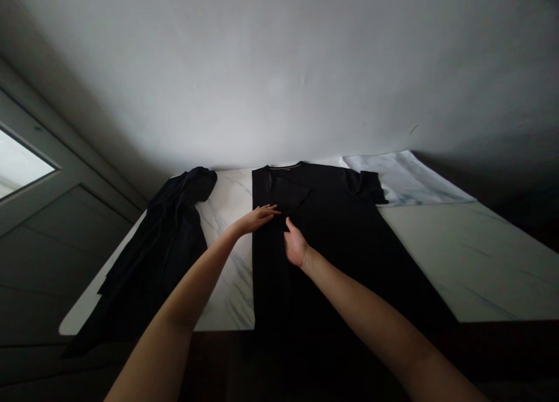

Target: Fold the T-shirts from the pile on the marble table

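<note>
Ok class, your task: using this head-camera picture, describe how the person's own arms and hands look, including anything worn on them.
Both forearms are bare, and no sleeve shows anywhere in view. The left hand and right hand are also bare: no gloves, watch or bracelet, and no ring that the dim light reveals.

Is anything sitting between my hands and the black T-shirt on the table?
Nothing visible stands in the way: your left hand and right hand are both directly over the black T-shirt, with no object between them and the cloth.
</note>
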